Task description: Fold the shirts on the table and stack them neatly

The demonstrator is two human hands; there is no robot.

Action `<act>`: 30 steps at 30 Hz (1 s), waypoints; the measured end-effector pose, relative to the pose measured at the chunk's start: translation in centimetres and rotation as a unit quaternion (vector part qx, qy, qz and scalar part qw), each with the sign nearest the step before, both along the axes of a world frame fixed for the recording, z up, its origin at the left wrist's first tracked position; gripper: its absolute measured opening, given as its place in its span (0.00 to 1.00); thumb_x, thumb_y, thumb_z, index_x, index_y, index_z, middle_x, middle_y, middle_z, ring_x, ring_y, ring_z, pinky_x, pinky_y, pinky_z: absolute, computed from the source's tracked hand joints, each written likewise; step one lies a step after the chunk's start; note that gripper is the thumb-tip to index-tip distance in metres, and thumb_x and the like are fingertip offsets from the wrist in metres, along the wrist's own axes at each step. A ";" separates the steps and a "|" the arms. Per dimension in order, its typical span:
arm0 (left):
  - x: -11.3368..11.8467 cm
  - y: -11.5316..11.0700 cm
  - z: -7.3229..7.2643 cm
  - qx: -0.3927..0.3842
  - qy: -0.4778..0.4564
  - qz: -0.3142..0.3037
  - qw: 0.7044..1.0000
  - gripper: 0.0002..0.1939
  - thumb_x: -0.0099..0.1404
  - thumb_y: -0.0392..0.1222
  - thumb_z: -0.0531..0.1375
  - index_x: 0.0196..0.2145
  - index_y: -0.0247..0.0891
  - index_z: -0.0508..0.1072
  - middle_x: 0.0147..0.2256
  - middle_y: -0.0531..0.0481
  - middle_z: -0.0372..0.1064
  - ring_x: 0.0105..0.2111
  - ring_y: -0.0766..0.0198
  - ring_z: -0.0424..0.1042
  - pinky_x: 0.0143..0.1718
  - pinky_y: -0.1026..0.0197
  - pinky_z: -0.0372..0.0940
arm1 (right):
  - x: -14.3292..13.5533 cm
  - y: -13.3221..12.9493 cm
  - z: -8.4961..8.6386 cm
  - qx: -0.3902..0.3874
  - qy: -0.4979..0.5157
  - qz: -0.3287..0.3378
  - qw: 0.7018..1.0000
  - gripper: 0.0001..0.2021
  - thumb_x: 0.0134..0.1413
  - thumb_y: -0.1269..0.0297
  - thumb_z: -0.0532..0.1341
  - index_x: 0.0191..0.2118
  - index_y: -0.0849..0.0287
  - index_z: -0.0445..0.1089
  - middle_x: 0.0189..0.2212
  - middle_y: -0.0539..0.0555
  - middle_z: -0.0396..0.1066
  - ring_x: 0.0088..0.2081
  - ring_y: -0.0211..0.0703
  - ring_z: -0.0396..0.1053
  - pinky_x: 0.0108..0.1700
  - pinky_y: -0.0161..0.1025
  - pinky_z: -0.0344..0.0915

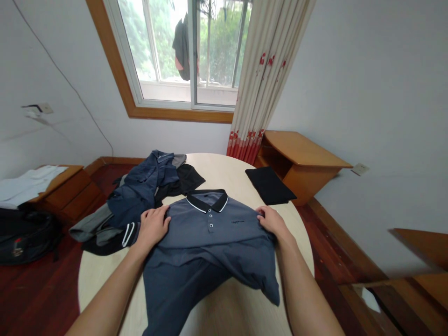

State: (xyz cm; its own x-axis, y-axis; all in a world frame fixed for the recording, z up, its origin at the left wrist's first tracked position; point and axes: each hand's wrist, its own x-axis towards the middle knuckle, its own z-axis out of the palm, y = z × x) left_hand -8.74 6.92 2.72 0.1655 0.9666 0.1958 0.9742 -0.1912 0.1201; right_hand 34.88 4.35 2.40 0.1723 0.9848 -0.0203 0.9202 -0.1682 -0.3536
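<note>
Left hand (153, 227) and right hand (274, 221) hold grey shirt (212, 249) lengthwise toward window (192, 60), collar (220, 202) foremost.

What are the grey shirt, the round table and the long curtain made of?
The grey shirt looks like soft, matte cloth, perhaps cotton or polyester, because it creases and droops. The round table seems wood or wood-look laminate: pale, smooth and flat. The long curtain looks like fabric, since it hangs in folds; I can't tell which kind.
</note>
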 end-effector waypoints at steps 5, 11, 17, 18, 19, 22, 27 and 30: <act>-0.2 0.2 -0.2 -0.019 -0.022 0.003 1.000 0.24 0.67 0.42 0.54 0.59 0.35 0.68 0.48 0.39 0.74 0.49 0.47 0.70 0.53 0.46 0.57 | -0.6 -0.4 1.0 0.024 -0.033 -0.048 0.998 0.09 0.58 0.71 0.57 0.39 0.59 0.75 0.40 0.57 0.74 0.41 0.47 0.70 0.37 0.38 0.58; -0.6 0.4 -1.0 0.020 -0.114 -0.027 0.993 0.22 0.63 0.35 0.52 0.53 0.39 0.73 0.43 0.44 0.74 0.48 0.53 0.71 0.54 0.50 0.57 | 0.6 -0.7 1.1 0.127 -0.030 -0.113 0.985 0.12 0.58 0.69 0.54 0.38 0.59 0.76 0.43 0.59 0.71 0.43 0.48 0.69 0.38 0.39 0.59; -0.2 0.3 -1.0 0.024 -0.159 -0.048 0.986 0.15 0.67 0.48 0.53 0.42 0.41 0.77 0.42 0.45 0.75 0.47 0.50 0.72 0.52 0.48 0.58 | 0.6 0.0 0.1 0.125 0.039 -0.051 0.990 0.13 0.59 0.66 0.50 0.33 0.57 0.72 0.36 0.56 0.73 0.38 0.47 0.69 0.38 0.38 0.59; -0.2 0.3 -1.0 0.024 -0.162 -0.051 0.985 0.14 0.67 0.49 0.54 0.40 0.41 0.76 0.43 0.45 0.75 0.47 0.50 0.72 0.52 0.47 0.58 | 0.5 0.1 0.0 0.126 0.051 -0.040 0.990 0.14 0.61 0.63 0.49 0.31 0.57 0.71 0.35 0.56 0.73 0.37 0.47 0.69 0.38 0.38 0.59; -0.1 0.3 -1.0 0.024 -0.165 -0.053 0.985 0.14 0.66 0.49 0.54 0.39 0.41 0.75 0.43 0.45 0.76 0.47 0.50 0.72 0.52 0.47 0.58 | 0.4 0.2 -0.2 0.125 0.065 -0.030 0.990 0.14 0.61 0.61 0.50 0.30 0.57 0.70 0.33 0.56 0.73 0.37 0.46 0.69 0.38 0.39 0.60; -0.1 0.5 -1.1 0.013 -0.195 -0.059 0.979 0.11 0.64 0.49 0.56 0.36 0.41 0.72 0.42 0.46 0.77 0.44 0.51 0.74 0.51 0.48 0.60 | 0.3 0.4 -0.6 0.120 0.113 0.005 0.986 0.13 0.58 0.55 0.55 0.30 0.56 0.68 0.32 0.54 0.74 0.36 0.46 0.70 0.39 0.39 0.61; 0.0 0.8 -1.3 -0.017 -0.277 -0.073 0.958 0.08 0.61 0.48 0.55 0.32 0.42 0.67 0.37 0.47 0.76 0.37 0.56 0.75 0.43 0.56 0.65 | 0.3 0.6 -1.3 0.101 0.158 0.062 0.980 0.10 0.50 0.62 0.62 0.40 0.57 0.70 0.34 0.53 0.75 0.37 0.45 0.72 0.42 0.39 0.65; 0.1 0.9 -1.5 -0.012 -0.299 -0.071 0.951 0.08 0.59 0.46 0.54 0.33 0.42 0.68 0.34 0.49 0.75 0.35 0.57 0.74 0.40 0.58 0.66 | 0.1 0.7 -1.4 0.084 0.148 0.054 0.984 0.19 0.48 0.69 0.62 0.49 0.57 0.71 0.40 0.55 0.76 0.41 0.46 0.72 0.47 0.40 0.65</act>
